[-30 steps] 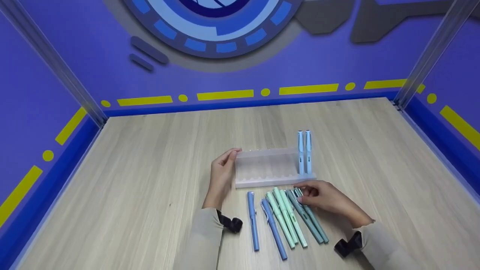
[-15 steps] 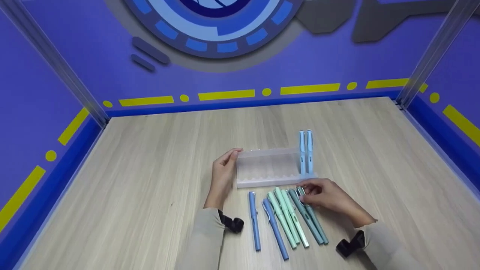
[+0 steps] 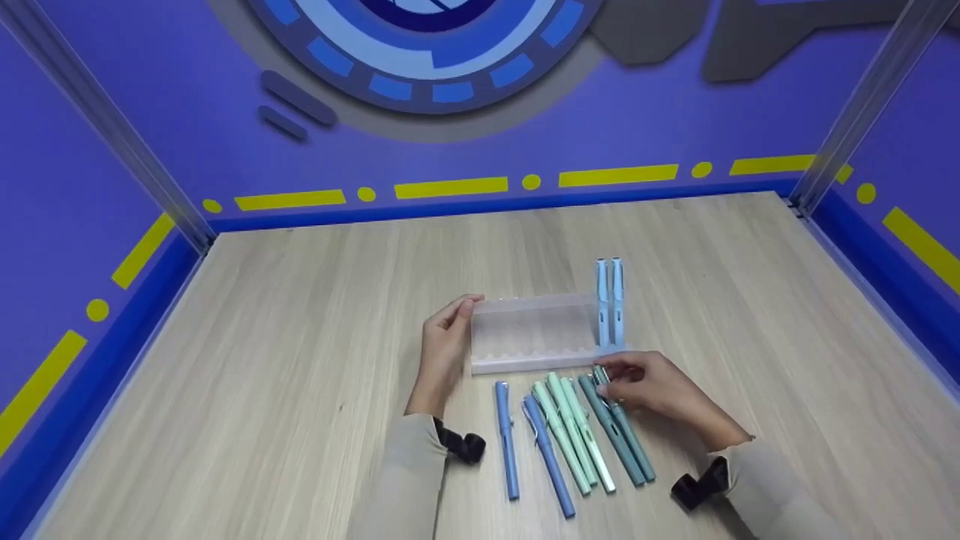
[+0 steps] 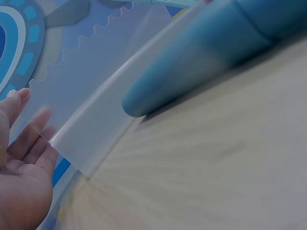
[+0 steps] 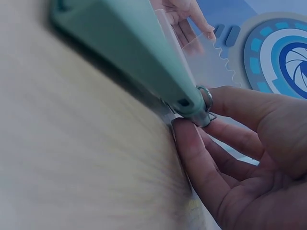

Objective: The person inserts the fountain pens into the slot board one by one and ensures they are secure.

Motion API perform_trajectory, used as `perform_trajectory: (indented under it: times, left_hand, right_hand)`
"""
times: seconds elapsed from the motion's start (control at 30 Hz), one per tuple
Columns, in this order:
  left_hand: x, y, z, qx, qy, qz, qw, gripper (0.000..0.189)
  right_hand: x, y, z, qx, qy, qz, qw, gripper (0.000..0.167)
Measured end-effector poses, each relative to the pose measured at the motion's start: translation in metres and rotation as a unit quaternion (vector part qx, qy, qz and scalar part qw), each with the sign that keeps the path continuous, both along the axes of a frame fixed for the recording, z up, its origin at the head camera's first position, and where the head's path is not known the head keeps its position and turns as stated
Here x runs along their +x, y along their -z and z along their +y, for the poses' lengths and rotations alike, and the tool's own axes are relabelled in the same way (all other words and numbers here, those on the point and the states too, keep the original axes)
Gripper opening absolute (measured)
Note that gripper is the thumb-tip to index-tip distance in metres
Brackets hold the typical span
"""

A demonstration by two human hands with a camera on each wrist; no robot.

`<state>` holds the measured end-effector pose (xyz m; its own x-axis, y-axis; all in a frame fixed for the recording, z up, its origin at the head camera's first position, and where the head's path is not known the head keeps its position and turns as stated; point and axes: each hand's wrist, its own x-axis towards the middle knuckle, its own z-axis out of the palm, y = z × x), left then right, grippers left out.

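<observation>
Now the clip end of the rightmost dark green pen [image 3: 634,443] has been drawn slightly toward the clear rack [image 3: 525,328] and away from its twin [image 3: 611,432], which suggests that its lifting from the row of pens is only just being begun. It is pinched near that end between the thumb and fingers of the right hand [image 3: 651,386], just in front of the rack's right end, while the rack's left edge is pinched by the left hand [image 3: 445,341]. A slender, slanted barrel with a silvery clip is shown, its near end apparently supported by the tabletop [image 3: 337,322].
</observation>
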<state>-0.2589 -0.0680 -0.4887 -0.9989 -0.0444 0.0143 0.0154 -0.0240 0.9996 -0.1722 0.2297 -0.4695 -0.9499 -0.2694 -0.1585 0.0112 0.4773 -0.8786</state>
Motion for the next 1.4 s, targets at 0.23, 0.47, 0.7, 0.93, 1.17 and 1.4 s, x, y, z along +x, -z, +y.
perform_trajectory:
  times: [0.23, 0.47, 0.7, 0.93, 1.17, 1.4]
  left_hand:
    - [0.0, -0.002, -0.001, -0.001, 0.006, 0.007, 1.0, 0.029]
    - [0.0, -0.002, 0.0, 0.0, 0.004, 0.009, 1.0, 0.029]
    - [-0.001, 0.0, 0.001, 0.005, 0.005, 0.006, 1.0, 0.029]
    - [-0.001, 0.001, 0.002, -0.001, 0.006, 0.002, 1.0, 0.029]
    - [0.0, 0.0, 0.002, -0.002, 0.004, 0.02, 0.9998, 0.031]
    - [0.001, 0.0, 0.001, -0.009, 0.0, 0.02, 0.9998, 0.033]
  right_hand:
    - [0.001, -0.006, -0.001, -0.025, 0.001, -0.014, 0.9996, 0.053]
    - [0.0, -0.01, 0.0, -0.01, 0.002, 0.004, 0.9999, 0.052]
    - [-0.003, -0.014, -0.002, 0.006, 0.0, 0.017, 0.9998, 0.05]
    - [-0.005, -0.023, -0.005, 0.012, 0.003, 0.043, 0.999, 0.047]
    - [-0.009, -0.032, -0.006, -0.002, -0.002, 0.051, 0.9987, 0.048]
    - [-0.018, -0.043, -0.01, 0.013, 0.015, 0.072, 0.9972, 0.043]
